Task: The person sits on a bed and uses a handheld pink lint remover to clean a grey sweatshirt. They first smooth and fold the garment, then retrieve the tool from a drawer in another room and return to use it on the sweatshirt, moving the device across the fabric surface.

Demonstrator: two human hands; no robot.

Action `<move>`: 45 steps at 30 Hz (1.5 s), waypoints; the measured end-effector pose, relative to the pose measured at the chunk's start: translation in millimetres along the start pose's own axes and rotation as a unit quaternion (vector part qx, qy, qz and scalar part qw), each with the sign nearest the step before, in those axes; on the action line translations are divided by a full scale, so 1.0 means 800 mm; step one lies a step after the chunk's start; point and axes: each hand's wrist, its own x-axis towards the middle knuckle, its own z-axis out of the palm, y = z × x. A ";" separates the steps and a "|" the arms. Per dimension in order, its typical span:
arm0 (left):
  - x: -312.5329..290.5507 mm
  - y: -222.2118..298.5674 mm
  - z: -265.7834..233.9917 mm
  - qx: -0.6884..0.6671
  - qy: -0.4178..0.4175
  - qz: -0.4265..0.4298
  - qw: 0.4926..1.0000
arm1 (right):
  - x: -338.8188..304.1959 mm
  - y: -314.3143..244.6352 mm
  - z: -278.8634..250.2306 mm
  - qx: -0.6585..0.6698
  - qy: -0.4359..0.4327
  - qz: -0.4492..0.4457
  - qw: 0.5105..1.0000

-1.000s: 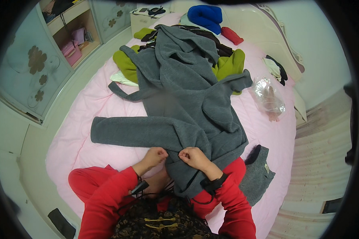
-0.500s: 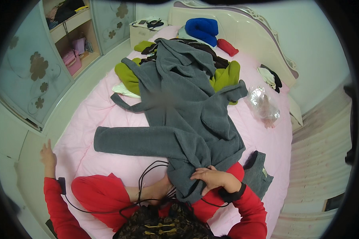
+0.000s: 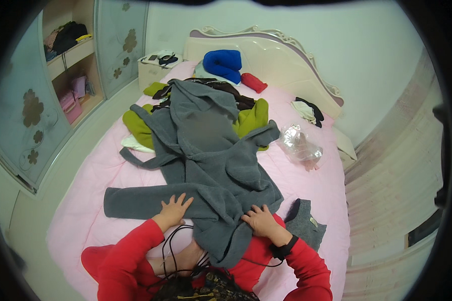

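Observation:
A grey fleece robe lies spread over the bed, with one sleeve stretched out to the left and its near end draped over my lap. My left hand rests on the lower edge of that sleeve, fingers spread. On the robe's near right part lies my right hand, its fingers apart and pressed to the cloth. A small dark grey knit garment is just right of my right hand. Black cables run by my bare foot.
Green clothing and dark clothing lie under the robe's far end. Farther back are a blue folded item and a red bundle. A clear plastic bag sits on the pink bedding at right. An open wardrobe stands left.
My left hand has come in from beyond the bed's left side onto the robe's sleeve. The right hand stays on the robe, its fingers now flatter. The whole view has shifted.

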 end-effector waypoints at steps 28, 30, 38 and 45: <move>-0.502 -0.171 -0.489 -0.370 0.839 0.093 0.389 | 0.045 -0.171 -0.654 0.721 0.140 -0.561 0.383; -0.510 -0.146 -0.449 -0.333 0.866 0.102 0.359 | 0.030 -0.201 -0.670 0.676 0.058 -0.658 0.326; -0.415 -0.120 -0.302 -0.266 0.820 -0.327 0.388 | 0.024 -0.221 -0.599 0.771 0.087 -0.499 0.386; -0.386 -0.110 -0.308 -0.392 0.814 -0.285 0.319 | 0.116 -0.162 -0.448 0.951 0.037 -0.191 0.242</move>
